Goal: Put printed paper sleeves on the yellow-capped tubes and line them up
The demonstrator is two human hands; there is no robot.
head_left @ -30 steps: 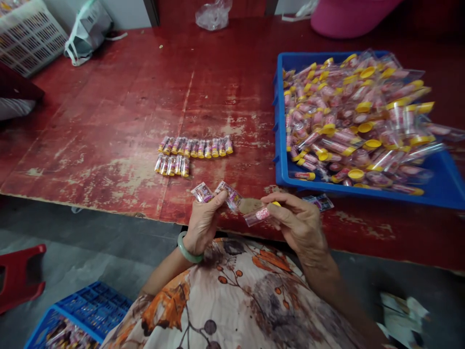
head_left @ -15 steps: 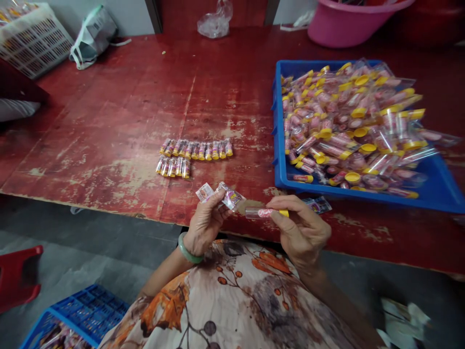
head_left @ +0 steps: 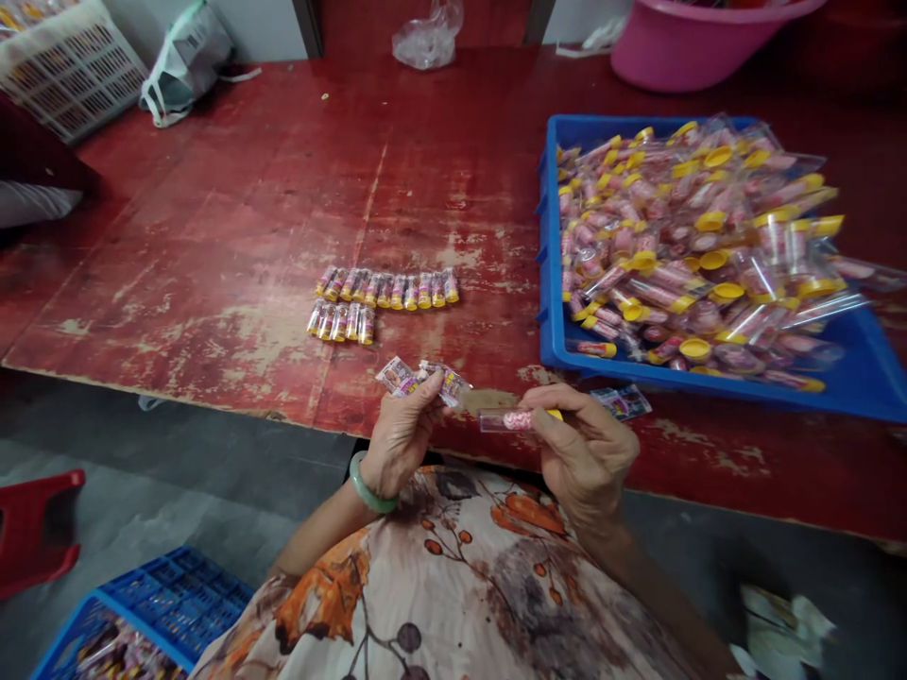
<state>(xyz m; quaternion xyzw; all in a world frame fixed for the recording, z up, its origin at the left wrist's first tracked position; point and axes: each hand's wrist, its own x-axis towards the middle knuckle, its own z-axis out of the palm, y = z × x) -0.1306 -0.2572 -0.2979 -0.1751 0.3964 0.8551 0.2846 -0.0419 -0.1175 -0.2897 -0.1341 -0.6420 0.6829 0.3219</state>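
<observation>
My left hand point(head_left: 405, 425), with a pale green bangle at the wrist, pinches a few small printed cards point(head_left: 446, 382) between thumb and fingers. In my right hand point(head_left: 587, 444) is a clear plastic tube point(head_left: 516, 419) with a yellow cap and pink-and-white pieces inside. Its clear end points left toward the cards, apart from them. Beyond my hands, two rows of filled tubes point(head_left: 389, 289) with yellow ends lie side by side on the red table point(head_left: 248, 208). More printed cards point(head_left: 624, 401) lie on the table just behind my right hand.
A blue tray point(head_left: 551, 236) heaped with yellow-capped tubes point(head_left: 680, 274) stands at the right. At the back are a pink tub point(head_left: 709, 42), a clear plastic bag point(head_left: 429, 38) and a white basket point(head_left: 77, 66). A blue crate point(head_left: 170, 604) and red stool point(head_left: 42, 529) are below left.
The cards in my left hand have fanned apart a little, showing more of the left one. The tube stays in my right hand at nearly the same place. The view has shifted slightly.
</observation>
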